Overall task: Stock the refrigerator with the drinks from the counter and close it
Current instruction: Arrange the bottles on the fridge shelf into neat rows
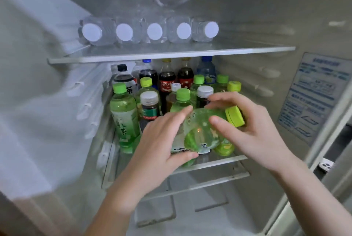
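A green tea bottle (200, 131) with a yellow-green cap lies tilted, cap to the right, in front of the middle shelf (224, 161) of the open refrigerator. My left hand (160, 146) grips its lower body, thumb under it. My right hand (253, 131) holds its neck end by the cap, fingers curled over it. Behind the hands the shelf is packed with upright drinks: green tea bottles (123, 115), cola bottles (167, 81), dark tea bottles (150, 106) and blue-capped bottles (206, 69).
Several water bottles (154, 30) lie on their sides on the top glass shelf (171, 52), white caps facing me. A blue label (314, 94) is on the right inner wall. A lower glass shelf (190, 184) sits below my arms.
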Available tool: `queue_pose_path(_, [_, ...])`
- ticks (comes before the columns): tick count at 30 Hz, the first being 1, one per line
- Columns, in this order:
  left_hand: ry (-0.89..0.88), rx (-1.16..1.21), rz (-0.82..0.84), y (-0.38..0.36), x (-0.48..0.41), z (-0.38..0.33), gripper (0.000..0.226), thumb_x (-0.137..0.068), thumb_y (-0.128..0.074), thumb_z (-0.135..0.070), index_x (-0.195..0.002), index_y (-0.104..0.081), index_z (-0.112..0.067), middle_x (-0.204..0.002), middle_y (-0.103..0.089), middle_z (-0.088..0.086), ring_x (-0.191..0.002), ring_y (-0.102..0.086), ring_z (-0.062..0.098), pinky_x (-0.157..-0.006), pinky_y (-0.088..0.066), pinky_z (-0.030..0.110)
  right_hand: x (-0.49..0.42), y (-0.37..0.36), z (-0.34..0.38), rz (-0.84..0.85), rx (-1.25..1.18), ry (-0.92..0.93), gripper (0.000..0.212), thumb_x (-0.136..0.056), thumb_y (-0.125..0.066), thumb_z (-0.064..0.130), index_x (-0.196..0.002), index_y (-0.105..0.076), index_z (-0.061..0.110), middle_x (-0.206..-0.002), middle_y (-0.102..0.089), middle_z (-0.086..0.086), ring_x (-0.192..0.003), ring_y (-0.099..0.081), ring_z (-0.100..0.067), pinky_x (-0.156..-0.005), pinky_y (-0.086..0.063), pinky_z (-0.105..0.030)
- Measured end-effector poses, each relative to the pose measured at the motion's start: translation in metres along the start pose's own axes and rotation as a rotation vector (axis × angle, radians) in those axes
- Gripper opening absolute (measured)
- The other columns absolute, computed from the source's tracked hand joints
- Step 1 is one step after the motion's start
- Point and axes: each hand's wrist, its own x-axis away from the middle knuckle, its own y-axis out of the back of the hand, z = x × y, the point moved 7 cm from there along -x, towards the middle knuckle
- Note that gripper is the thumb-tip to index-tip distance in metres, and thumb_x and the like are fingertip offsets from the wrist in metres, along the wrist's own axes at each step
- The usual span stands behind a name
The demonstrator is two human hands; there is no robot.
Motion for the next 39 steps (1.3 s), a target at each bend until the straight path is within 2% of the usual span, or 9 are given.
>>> queue_pose_path(2, [-0.069,-0.061,0.023,-0.005,-0.001,-0.01,0.088,-0.078,-0.067,-0.05,-0.144,-0.009,-0.051,-0.131,-0.018,-0.049,-0.121,-0.012,-0.026,-0.096,-0.021,0.012,0.01,0.009,-0.003,0.012,0.019,-0.037,0.036,-0.081,-0.068,0.044,-0.112,-0.06,0.029,-0.103,-0.068,0.017,-0.103,-0.06,0.004,-0.087,-0.045,-0.011])
queue_pose_path(7, [-0.269,-0.197,-0.07,0.0,-0.011,-0.03,0.082,-0.074,-0.06,-0.05,-0.146,-0.026,-0.029,-0.134,-0.042,-0.015,-0.121,-0.036,0.005,-0.102,-0.015,0.016,0.035,0.026,-0.005,-0.069,-0.022,-0.062,0.035,-0.071,-0.065,0.052,-0.104,-0.065,0.039,-0.1,-0.067,0.025,-0.093,-0.062,0.008,-0.077,-0.043,-0.004])
queue_pose_path(13, [-0.435,-0.211,-0.121,0.007,-0.051,-0.052,0.087,-0.068,-0.065,-0.05,-0.146,-0.033,-0.026,-0.132,-0.054,-0.009,-0.12,-0.039,0.012,-0.103,-0.013,0.024,0.047,0.046,-0.014,-0.391,-0.379,-0.074,0.038,-0.069,-0.075,0.055,-0.101,-0.071,0.035,-0.103,-0.072,0.006,-0.088,-0.069,-0.009,-0.071,-0.057,-0.024])
queue_pose_path(19, [-0.443,-0.23,-0.28,0.03,-0.079,-0.054,0.085,-0.067,-0.066,-0.06,-0.142,-0.042,-0.025,-0.132,-0.055,-0.007,-0.123,-0.037,0.011,-0.107,-0.01,0.024,0.047,0.05,-0.033,-0.678,-0.659,-0.159,0.021,-0.074,-0.071,0.042,-0.088,-0.068,0.026,-0.087,-0.07,0.002,-0.076,-0.069,-0.012,-0.06,-0.057,-0.025])
queue_pose_path(24, [-0.448,-0.01,-0.698,0.052,-0.063,-0.026,0.032,-0.088,-0.066,-0.03,-0.106,-0.067,-0.003,-0.103,-0.062,-0.003,-0.098,-0.057,0.014,-0.092,-0.041,0.022,0.052,0.055,-0.038,-0.808,-0.659,-0.158,0.016,-0.073,-0.068,0.035,-0.086,-0.068,0.025,-0.089,-0.067,-0.004,-0.077,-0.068,-0.015,-0.064,-0.058,-0.026])
queue_pose_path(26, [-0.378,0.012,-0.781,0.044,-0.058,-0.011,0.019,-0.088,-0.064,-0.02,-0.091,-0.069,-0.001,-0.091,-0.066,0.004,-0.086,-0.06,0.019,-0.084,-0.043,0.019,0.056,0.057,-0.044,-0.859,-0.66,-0.172,0.015,-0.074,-0.068,0.036,-0.086,-0.069,0.026,-0.089,-0.067,-0.003,-0.079,-0.067,-0.015,-0.063,-0.057,-0.025])
queue_pose_path(32, [-0.091,-0.26,-0.408,0.004,-0.08,0.024,0.033,-0.084,-0.059,-0.042,-0.101,-0.069,-0.016,-0.103,-0.067,-0.002,-0.095,-0.062,0.021,-0.084,-0.044,0.034,0.057,0.067,-0.048,-1.013,-0.504,-0.111,0.018,-0.075,-0.073,0.045,-0.087,-0.069,0.033,-0.087,-0.067,0.008,-0.081,-0.065,-0.009,-0.064,-0.056,-0.025])
queue_pose_path(37, [-0.067,-0.395,-0.326,-0.009,-0.084,0.03,0.025,-0.079,-0.071,-0.039,-0.096,-0.068,-0.021,-0.097,-0.067,-0.006,-0.08,-0.065,0.018,-0.078,-0.043,0.033,0.045,0.066,-0.058,-1.09,-0.339,-0.101,0.026,-0.083,-0.069,0.029,-0.102,-0.063,0.013,-0.115,-0.066,-0.007,-0.099,-0.065,-0.027,-0.084,-0.052,-0.056])
queue_pose_path(39, [-0.095,-0.374,-0.303,-0.011,-0.085,0.03,0.022,-0.078,-0.071,-0.036,-0.093,-0.068,-0.02,-0.096,-0.065,-0.005,-0.082,-0.065,0.018,-0.073,-0.043,0.031,0.036,0.063,-0.063,-1.105,-0.327,-0.11,0.023,-0.082,-0.07,0.029,-0.1,-0.062,0.017,-0.116,-0.066,-0.006,-0.103,-0.063,-0.031,-0.087,-0.049,-0.062])
